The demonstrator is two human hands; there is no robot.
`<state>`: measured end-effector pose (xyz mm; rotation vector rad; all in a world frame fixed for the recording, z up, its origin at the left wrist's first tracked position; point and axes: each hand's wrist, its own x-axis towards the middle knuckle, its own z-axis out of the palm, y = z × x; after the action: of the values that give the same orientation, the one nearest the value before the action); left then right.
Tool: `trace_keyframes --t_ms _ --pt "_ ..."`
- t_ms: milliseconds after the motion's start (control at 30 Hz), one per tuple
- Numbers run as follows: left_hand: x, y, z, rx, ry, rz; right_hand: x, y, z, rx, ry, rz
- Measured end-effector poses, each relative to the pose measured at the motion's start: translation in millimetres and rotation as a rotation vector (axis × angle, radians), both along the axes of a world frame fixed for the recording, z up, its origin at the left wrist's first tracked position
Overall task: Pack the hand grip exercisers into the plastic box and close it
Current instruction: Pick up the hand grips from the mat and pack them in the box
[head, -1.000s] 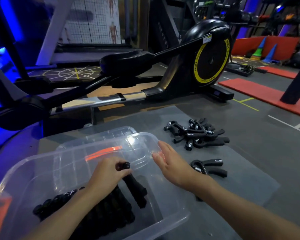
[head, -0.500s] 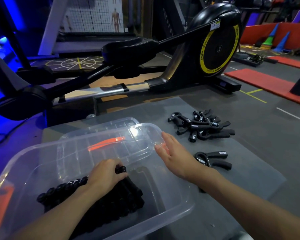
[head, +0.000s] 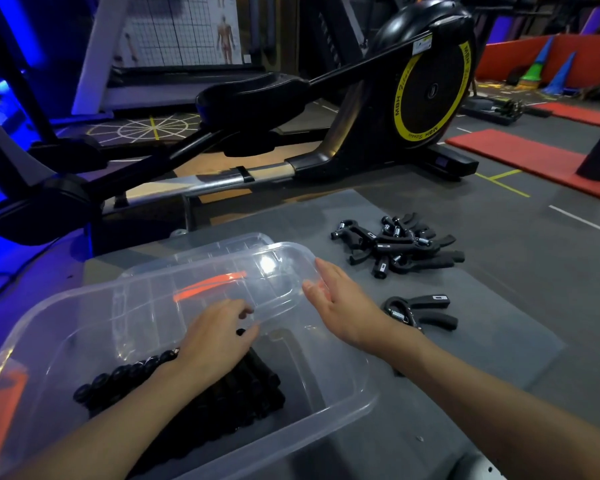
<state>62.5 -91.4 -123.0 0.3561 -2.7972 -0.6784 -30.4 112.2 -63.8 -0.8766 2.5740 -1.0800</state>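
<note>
The left hand (head: 215,341) rests loose and empty on the packed grips (head: 125,375) in the box (head: 343,407). The right hand (head: 343,303) lies straight-fingered against its rim. A lone grip (head: 420,311) sits beside that wrist, with a pile (head: 395,247) farther off. The lid (head: 222,242) lies behind the box, a trainer (head: 426,88) beyond.

Only text I'm managing to read is "MBH", repeating a few times around the yellow ring (head: 400,109) on the elliptical's flywheel (head: 432,90). The white sticker (head: 422,46) above is coming out too tiny to read.
</note>
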Motion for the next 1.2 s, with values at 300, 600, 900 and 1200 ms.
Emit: trace_keyframes --t_ms 300,600,900,1200 --pt "-43 86 62 0.058 0.236 -0.248 -26 56 -31 -0.141 -0.07 -0.371" --pt "-62 108 43 -0.155 0.063 -0.302 -33 139 -105 0.384 -0.12 -0.521" --pt "-61 110 45 -0.182 0.046 -0.298 -38 135 -129 0.439 -0.087 -0.448" --pt "-60 111 48 -0.173 -0.005 -0.299 -34 127 -137 0.518 -0.078 -0.464"
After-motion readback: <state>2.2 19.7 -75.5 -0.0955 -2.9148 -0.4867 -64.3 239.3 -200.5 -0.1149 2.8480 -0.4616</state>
